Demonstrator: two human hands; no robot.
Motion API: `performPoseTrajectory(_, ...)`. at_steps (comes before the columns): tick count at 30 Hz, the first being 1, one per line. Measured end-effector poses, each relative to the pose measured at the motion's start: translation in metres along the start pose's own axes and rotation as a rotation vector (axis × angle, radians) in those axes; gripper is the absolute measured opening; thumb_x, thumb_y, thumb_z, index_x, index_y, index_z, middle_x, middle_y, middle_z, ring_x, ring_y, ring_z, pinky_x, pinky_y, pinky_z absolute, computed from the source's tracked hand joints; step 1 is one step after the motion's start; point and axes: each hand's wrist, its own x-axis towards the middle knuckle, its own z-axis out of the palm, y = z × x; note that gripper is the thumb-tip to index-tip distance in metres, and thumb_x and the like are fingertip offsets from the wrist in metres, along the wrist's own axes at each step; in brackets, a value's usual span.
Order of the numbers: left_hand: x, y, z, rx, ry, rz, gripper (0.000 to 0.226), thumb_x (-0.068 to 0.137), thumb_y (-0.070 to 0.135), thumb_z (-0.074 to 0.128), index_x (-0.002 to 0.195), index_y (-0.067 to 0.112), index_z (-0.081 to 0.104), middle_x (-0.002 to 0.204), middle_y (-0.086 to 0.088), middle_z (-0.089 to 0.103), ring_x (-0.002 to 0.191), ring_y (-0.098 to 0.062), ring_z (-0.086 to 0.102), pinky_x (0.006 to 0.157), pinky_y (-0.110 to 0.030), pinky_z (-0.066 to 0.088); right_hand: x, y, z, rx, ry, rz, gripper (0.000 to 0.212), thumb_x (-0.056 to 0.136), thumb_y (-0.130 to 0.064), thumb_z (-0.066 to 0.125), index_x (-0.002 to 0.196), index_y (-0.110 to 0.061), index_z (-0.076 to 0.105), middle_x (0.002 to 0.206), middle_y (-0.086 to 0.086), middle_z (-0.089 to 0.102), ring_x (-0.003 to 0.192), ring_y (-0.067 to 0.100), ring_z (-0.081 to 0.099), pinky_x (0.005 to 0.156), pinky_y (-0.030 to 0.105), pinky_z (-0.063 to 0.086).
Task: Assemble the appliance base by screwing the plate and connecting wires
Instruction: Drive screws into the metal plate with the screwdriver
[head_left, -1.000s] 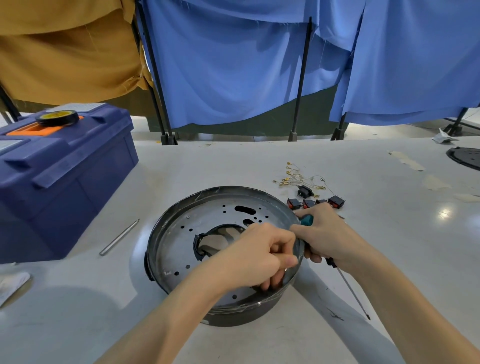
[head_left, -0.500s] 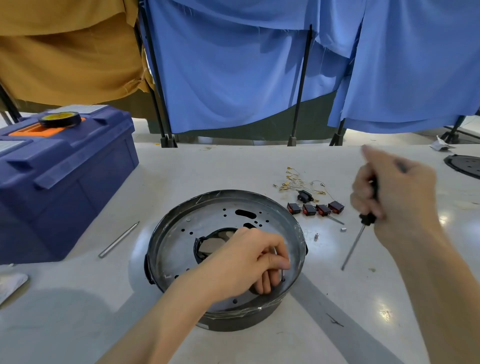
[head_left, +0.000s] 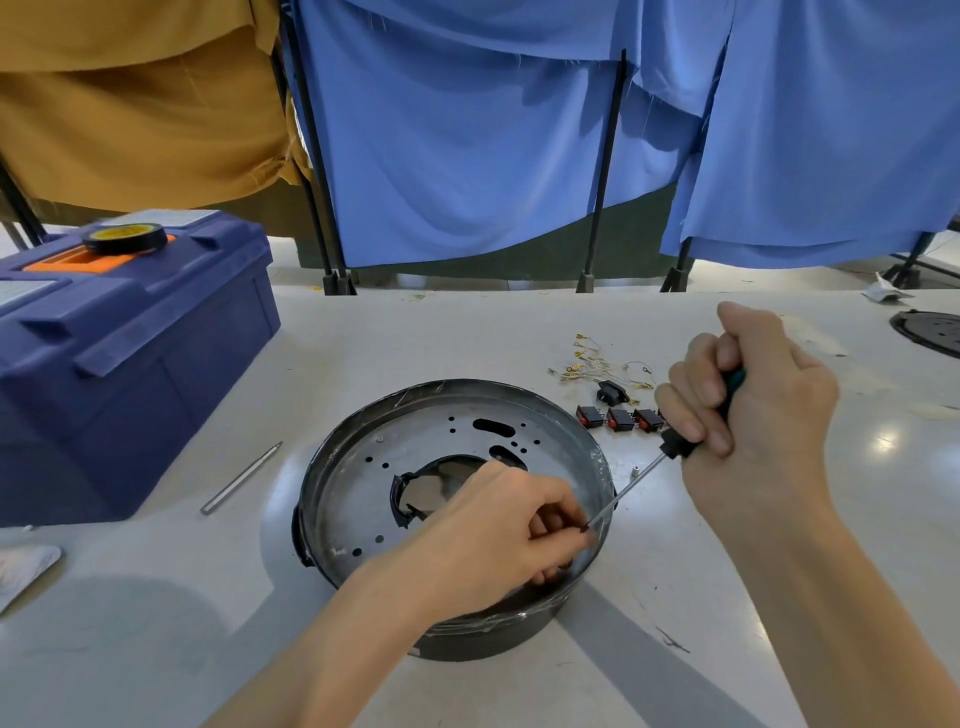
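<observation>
The round black appliance base (head_left: 363, 571) sits mid-table with a perforated grey metal plate (head_left: 374, 483) inside it. My left hand (head_left: 498, 540) rests inside the base at its right side, fingers curled and pinching something small that I cannot make out. My right hand (head_left: 748, 410) grips a screwdriver (head_left: 639, 475) with a green-and-black handle, its shaft slanting down-left so the tip meets my left fingertips. Thin wires with brass terminals (head_left: 597, 364) and red-and-black rocker switches (head_left: 618, 418) lie behind the base.
A blue toolbox (head_left: 119, 364) with a tape roll (head_left: 124, 238) on top stands at the left. A loose metal rod (head_left: 241, 478) lies between toolbox and base. A small standoff (head_left: 634, 474) lies right of the base. Another black disc (head_left: 930, 332) is at the far right edge.
My right hand lifted the screwdriver off the table, raised it, then brought its tip down-left to my left fingertips. My left hand stayed inside the base.
</observation>
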Motion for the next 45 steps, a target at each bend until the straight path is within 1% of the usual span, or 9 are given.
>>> performPoseTrajectory(4,0.001,0.000,0.000,0.022,-0.008,0.001,0.005,0.088,0.018,0.069,0.084,0.016,0.069,0.050,0.022,0.059,0.051,-0.004,0.063,0.060,-0.018,0.055,0.000,0.003,-0.001,-0.011,-0.018,-0.025,0.049,0.095,-0.010,0.051,0.047,-0.016,0.041,0.042,0.001,0.034,0.029,0.012,0.018,0.037,0.016,0.024)
performPoseTrajectory(9,0.001,0.002,0.000,0.035,-0.006,0.000,0.007,0.088,0.019,0.069,0.086,0.012,0.070,0.047,0.016,0.058,0.051,-0.006,0.064,0.061,-0.021,0.056,-0.001,0.004,0.001,0.006,-0.047,-0.046,0.050,0.095,-0.010,0.050,0.047,-0.016,0.043,0.041,0.000,0.035,0.028,0.012,0.018,0.037,0.015,0.024)
performPoseTrajectory(22,-0.001,0.002,0.000,0.024,-0.014,-0.034,0.005,0.089,0.021,0.069,0.087,0.017,0.070,0.050,0.022,0.059,0.050,-0.002,0.062,0.057,-0.014,0.052,-0.004,0.002,0.004,-0.027,-0.193,-0.129,0.045,0.095,-0.010,0.050,0.051,-0.014,0.042,0.039,0.000,0.035,0.025,0.011,0.020,0.039,0.013,0.027)
performPoseTrajectory(30,-0.001,0.002,-0.001,0.024,-0.025,-0.021,0.006,0.090,0.020,0.069,0.089,0.014,0.070,0.051,0.024,0.059,0.049,0.002,0.060,0.056,-0.012,0.051,-0.006,0.006,0.005,-0.049,-0.182,-0.111,0.045,0.096,-0.008,0.049,0.052,-0.013,0.040,0.039,0.001,0.033,0.025,0.012,0.018,0.038,0.014,0.026)
performPoseTrajectory(33,0.000,0.003,-0.001,0.036,-0.028,-0.020,0.005,0.090,0.020,0.068,0.089,0.015,0.069,0.051,0.020,0.059,0.050,0.000,0.060,0.058,-0.016,0.053,-0.007,0.005,0.008,-0.082,-0.241,-0.115,0.047,0.097,-0.017,0.050,0.051,-0.014,0.042,0.040,0.002,0.035,0.025,0.012,0.020,0.039,0.015,0.027)
performPoseTrajectory(36,0.002,0.003,0.000,0.088,-0.019,-0.002,0.007,0.091,0.025,0.067,0.088,0.019,0.069,0.056,0.016,0.059,0.051,0.001,0.058,0.061,-0.019,0.052,-0.009,0.001,0.014,-0.093,-0.393,-0.001,0.044,0.093,-0.031,0.043,0.053,-0.013,0.045,0.043,0.002,0.039,0.029,0.015,0.023,0.041,0.021,0.027)
performPoseTrajectory(38,0.002,0.004,0.000,0.134,0.001,0.019,0.009,0.091,0.029,0.067,0.089,0.021,0.070,0.062,0.013,0.061,0.058,0.000,0.056,0.063,-0.020,0.049,-0.011,-0.002,0.019,-0.119,-0.468,0.075,0.041,0.090,-0.030,0.041,0.053,-0.012,0.048,0.045,0.003,0.039,0.032,0.016,0.024,0.041,0.025,0.026)
performPoseTrajectory(42,0.002,0.005,0.003,0.139,0.013,0.067,0.010,0.091,0.028,0.066,0.095,0.021,0.072,0.082,0.008,0.068,0.074,-0.006,0.059,0.074,-0.031,0.049,-0.020,0.004,0.027,-0.267,-0.408,-0.098,0.048,0.096,-0.025,0.044,0.050,-0.015,0.052,0.042,0.001,0.039,0.032,0.016,0.025,0.040,0.023,0.023)
performPoseTrajectory(45,0.003,0.005,0.003,0.206,0.034,0.096,0.012,0.091,0.029,0.066,0.098,0.023,0.074,0.091,0.011,0.060,0.082,-0.005,0.055,0.079,-0.037,0.046,-0.025,0.009,0.029,-0.255,-0.356,-0.198,0.051,0.100,-0.025,0.042,0.050,-0.015,0.050,0.041,0.000,0.037,0.032,0.014,0.024,0.041,0.019,0.023)
